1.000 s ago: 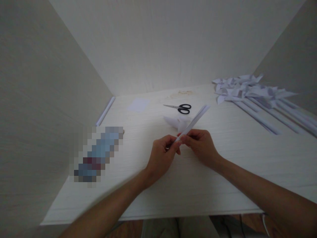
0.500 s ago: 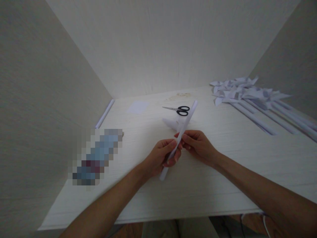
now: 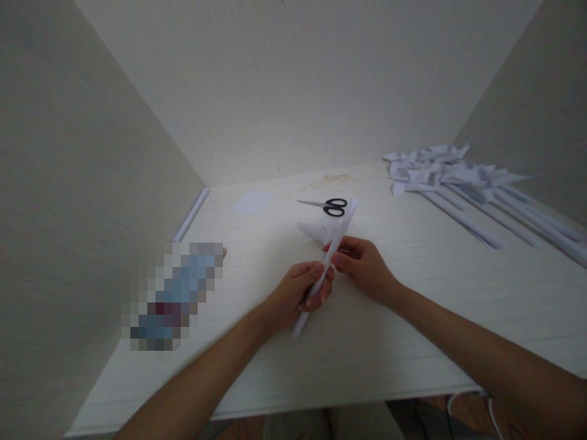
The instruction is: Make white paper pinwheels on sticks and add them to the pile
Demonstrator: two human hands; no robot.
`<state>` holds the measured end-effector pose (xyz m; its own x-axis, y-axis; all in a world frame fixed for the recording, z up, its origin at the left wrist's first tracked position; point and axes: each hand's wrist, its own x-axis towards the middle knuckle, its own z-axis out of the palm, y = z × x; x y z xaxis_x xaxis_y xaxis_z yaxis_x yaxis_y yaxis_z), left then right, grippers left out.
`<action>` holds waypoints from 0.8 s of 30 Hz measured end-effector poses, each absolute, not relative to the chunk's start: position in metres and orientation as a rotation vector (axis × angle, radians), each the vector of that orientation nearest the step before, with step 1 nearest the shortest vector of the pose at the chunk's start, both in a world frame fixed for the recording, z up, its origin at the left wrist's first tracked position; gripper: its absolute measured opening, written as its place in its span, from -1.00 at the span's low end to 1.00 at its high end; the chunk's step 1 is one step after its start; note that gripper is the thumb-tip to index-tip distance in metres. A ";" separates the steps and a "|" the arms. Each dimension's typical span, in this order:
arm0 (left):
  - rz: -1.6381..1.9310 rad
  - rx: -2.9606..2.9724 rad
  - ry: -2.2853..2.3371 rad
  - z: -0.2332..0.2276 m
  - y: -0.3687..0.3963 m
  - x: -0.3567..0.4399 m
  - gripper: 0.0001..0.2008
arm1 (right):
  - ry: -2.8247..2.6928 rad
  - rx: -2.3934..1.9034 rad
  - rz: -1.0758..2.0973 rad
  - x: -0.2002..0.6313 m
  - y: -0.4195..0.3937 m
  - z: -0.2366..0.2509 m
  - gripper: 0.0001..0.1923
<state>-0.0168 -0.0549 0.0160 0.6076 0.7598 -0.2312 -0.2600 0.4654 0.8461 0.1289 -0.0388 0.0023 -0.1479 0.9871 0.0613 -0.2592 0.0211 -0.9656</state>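
A slim white paper tube [image 3: 345,225] slants across the middle, its upper end leaning right and away from me. My left hand [image 3: 298,290] is closed round its lower half, thumb on top. Around the tube's middle, my right hand [image 3: 364,269] pinches with thumb and fingers; some fingertips are hidden behind the tube. Just beyond the hands lies a folded white paper piece [image 3: 313,231], partly covered by the tube. Black-handled scissors [image 3: 334,208] lie behind it, blades pointing left.
Several white paper pinwheels [image 3: 428,178] on paper sticks are heaped at the right. A paper square [image 3: 252,202] lies at the back left. Another paper tube [image 3: 191,214] rests along the left wall. A pixelated bluish object [image 3: 181,293] lies at the left. Walls enclose the white table [image 3: 403,366].
The tube's upper end has dipped slightly towards me and left. Both hands keep their places on it. The whole view has shifted a little.
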 end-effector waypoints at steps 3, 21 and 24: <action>0.583 0.849 0.647 0.014 -0.054 -0.020 -0.78 | -0.952 -0.822 1.317 0.136 -0.032 0.009 -0.79; 0.570 0.887 0.606 0.022 -0.049 -0.026 -0.81 | -1.262 -1.037 1.222 0.134 -0.039 0.006 -0.68; 0.562 0.781 0.541 0.026 -0.047 -0.030 -0.85 | -1.204 -1.038 1.080 0.140 -0.035 0.007 -0.70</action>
